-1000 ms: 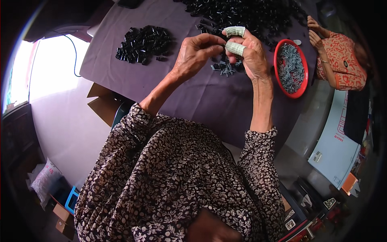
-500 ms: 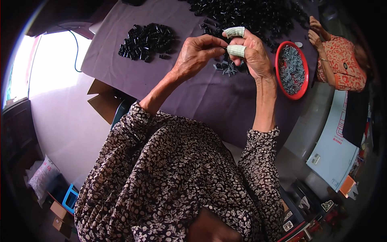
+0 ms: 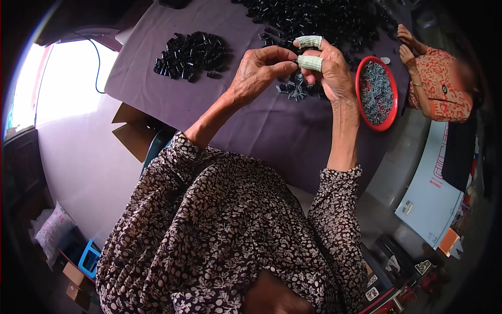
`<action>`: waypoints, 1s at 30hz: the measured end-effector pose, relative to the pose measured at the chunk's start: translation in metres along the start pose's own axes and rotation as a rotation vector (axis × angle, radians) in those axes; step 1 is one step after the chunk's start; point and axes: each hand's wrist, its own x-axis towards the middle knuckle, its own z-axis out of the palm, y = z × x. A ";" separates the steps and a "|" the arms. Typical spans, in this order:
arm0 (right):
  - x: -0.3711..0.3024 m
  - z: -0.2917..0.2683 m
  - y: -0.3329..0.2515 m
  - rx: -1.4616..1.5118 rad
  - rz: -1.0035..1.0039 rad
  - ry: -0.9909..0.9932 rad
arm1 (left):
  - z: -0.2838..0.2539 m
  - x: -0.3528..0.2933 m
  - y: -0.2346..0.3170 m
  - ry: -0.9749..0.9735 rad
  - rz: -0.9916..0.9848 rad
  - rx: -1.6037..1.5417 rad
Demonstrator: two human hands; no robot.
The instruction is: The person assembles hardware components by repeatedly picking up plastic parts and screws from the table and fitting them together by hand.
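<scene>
Above the cloth-covered table (image 3: 246, 125), my left hand (image 3: 261, 68) and my right hand (image 3: 330, 70) meet fingertip to fingertip. Both are closed in a pinch, and what sits between the fingers is too small and hidden to name. Pale ribbed covers wrap the thumb and a finger of my right hand. Just under the hands lies a little heap of small grey pins (image 3: 297, 90) mixed with black pieces. Left of them is a pile of small black plastic pieces (image 3: 189, 55); a much larger black heap (image 3: 319, 18) spreads along the far side.
A red oval basin (image 3: 358, 86) of small grey pins stands right of my right hand. Beyond it, another person in an orange patterned top (image 3: 444, 86) has their hands at the table edge. An open cardboard box (image 3: 130, 133) is below the table's left side.
My hands stay together in the same pinch and have shifted very slightly. The other person's hands have moved a little. The view itself has tilted slightly.
</scene>
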 end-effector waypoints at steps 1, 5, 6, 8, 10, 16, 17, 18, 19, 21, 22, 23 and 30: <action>0.001 0.000 -0.001 -0.001 -0.002 0.001 | 0.000 0.001 0.001 -0.006 -0.003 -0.005; -0.003 0.010 -0.005 0.006 0.009 0.042 | -0.001 0.004 0.001 0.004 -0.008 -0.031; -0.003 0.012 -0.006 0.006 0.018 0.086 | -0.002 0.005 0.000 0.003 -0.050 -0.148; -0.005 0.008 -0.004 -0.012 -0.017 0.094 | -0.001 0.007 0.000 0.005 -0.088 -0.264; -0.008 0.010 -0.005 -0.029 -0.050 0.103 | 0.001 0.009 0.000 0.059 -0.151 -0.537; -0.012 0.016 0.002 -0.571 -0.413 0.218 | 0.003 0.008 0.000 -0.001 -0.164 -0.613; -0.013 0.019 0.003 -0.574 -0.393 0.277 | 0.004 0.008 0.000 -0.024 -0.165 -0.620; -0.013 0.021 0.004 -0.574 -0.394 0.275 | 0.003 0.007 0.002 -0.023 -0.163 -0.619; -0.013 0.022 0.004 -0.484 -0.396 0.301 | 0.004 0.006 0.005 -0.040 -0.141 -0.594; -0.013 0.022 0.004 -0.372 -0.404 0.337 | 0.003 0.004 0.006 -0.058 -0.120 -0.571; -0.013 0.022 0.004 -0.373 -0.403 0.337 | 0.003 0.004 0.005 -0.078 -0.110 -0.566; -0.013 0.021 0.004 -0.363 -0.404 0.336 | 0.003 0.004 0.004 -0.100 -0.100 -0.562; -0.017 0.020 -0.004 -0.564 -0.445 0.330 | 0.000 0.006 0.008 -0.102 -0.099 -0.509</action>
